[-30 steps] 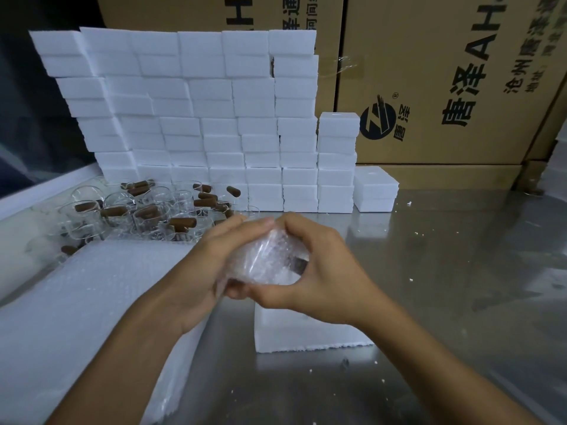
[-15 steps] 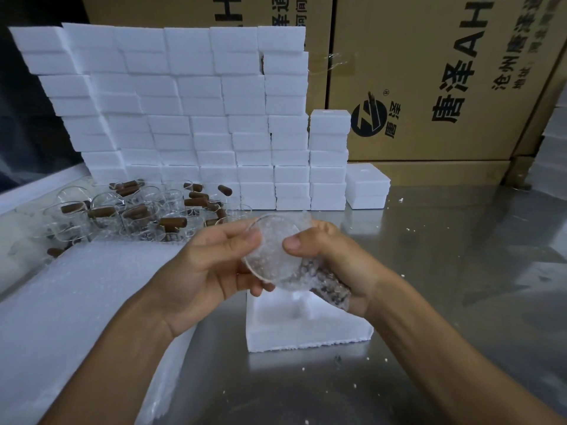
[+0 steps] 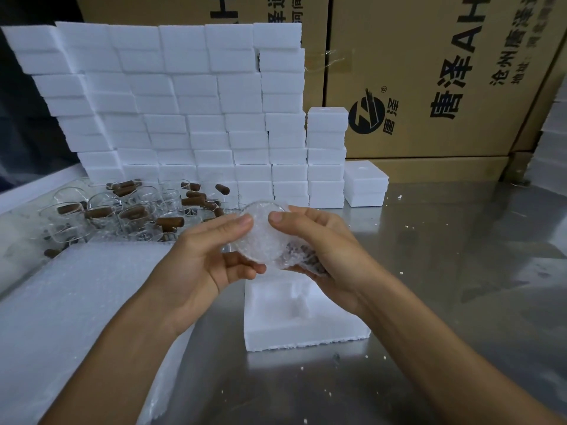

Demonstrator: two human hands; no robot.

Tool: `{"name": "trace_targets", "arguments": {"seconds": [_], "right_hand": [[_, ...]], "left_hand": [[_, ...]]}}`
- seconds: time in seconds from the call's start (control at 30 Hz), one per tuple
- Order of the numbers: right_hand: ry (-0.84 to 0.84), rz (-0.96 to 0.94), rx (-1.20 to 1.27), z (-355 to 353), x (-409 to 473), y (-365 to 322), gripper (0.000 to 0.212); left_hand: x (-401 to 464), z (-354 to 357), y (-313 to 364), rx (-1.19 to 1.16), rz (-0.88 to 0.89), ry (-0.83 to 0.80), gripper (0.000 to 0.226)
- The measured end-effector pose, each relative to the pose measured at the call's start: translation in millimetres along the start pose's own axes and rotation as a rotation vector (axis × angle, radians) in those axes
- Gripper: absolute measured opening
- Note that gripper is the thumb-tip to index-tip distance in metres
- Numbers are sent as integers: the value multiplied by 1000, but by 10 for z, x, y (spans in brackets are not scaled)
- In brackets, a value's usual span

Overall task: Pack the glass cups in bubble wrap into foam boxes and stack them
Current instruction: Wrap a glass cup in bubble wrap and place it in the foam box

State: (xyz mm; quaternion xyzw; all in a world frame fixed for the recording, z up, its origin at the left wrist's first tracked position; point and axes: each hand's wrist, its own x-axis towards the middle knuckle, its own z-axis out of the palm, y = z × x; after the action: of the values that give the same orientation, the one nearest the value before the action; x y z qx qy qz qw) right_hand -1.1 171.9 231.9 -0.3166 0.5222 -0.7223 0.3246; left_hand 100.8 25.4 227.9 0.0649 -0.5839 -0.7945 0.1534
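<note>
A glass cup wrapped in bubble wrap [image 3: 264, 237] lies on its side in mid-air, its round mouth facing me. My left hand [image 3: 211, 256] grips its left side, thumb on the rim. My right hand [image 3: 319, 253] cups its right side, where the brown handle shows through the wrap. Right below on the steel table [image 3: 460, 271] sits an open white foam box [image 3: 300, 317] with a moulded hollow. A high wall of stacked foam boxes [image 3: 184, 118] stands behind.
Several bare glass cups with brown handles [image 3: 122, 210] crowd the table at the left. A thick pile of bubble wrap sheets [image 3: 76, 317] lies at the near left. Cardboard cartons [image 3: 429, 72] line the back. One shut foam box [image 3: 365, 184] stands apart beside the wall.
Both hands have turned the wrapped cup so that its mouth faces me and raised it slightly off the open foam box. The wrap is now tucked around the cup.
</note>
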Motion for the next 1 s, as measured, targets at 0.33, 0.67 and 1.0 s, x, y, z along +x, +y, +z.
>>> {"name": "trace_targets", "arguments": {"seconds": [0.33,0.67,1.0], "right_hand": [[-229,-43,-33,-94,26,34,20],[-344,52,-246,-192,18,-21,47],[-355,13,-625,-226,-50,-145,36]], "left_hand": [[-67,-143,93,214,43,-161,80],[-132,-166,146,590,179,-213,63],[-106,-108,80,752,171,-254,66]]}}
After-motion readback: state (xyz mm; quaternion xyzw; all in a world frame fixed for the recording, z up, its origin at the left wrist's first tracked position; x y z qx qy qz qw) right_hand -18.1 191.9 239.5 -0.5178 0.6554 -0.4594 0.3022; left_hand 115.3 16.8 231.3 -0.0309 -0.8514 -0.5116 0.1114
